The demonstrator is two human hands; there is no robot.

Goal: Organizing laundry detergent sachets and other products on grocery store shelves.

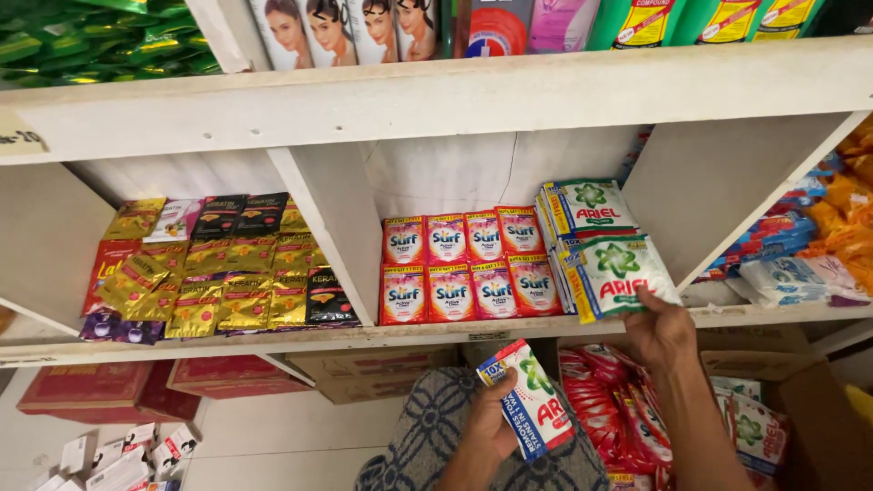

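My left hand (491,427) grips a small stack of white and green detergent sachets (532,400) below the shelf edge. My right hand (659,327) reaches up to the white wooden shelf (409,335) and holds the lower front sachet of a leaning stack of white and green sachets (618,273) in the middle compartment. More of the same sachets (587,209) stand behind it. To their left, two rows of red sachets (464,268) stand upright.
Gold and black sachets (218,273) fill the left compartment. Blue and orange packets (818,236) lie in the right one. A cardboard box with red sachets (618,409) sits under the shelf, red boxes (109,391) lower left. Bottles and cartons line the top shelf.
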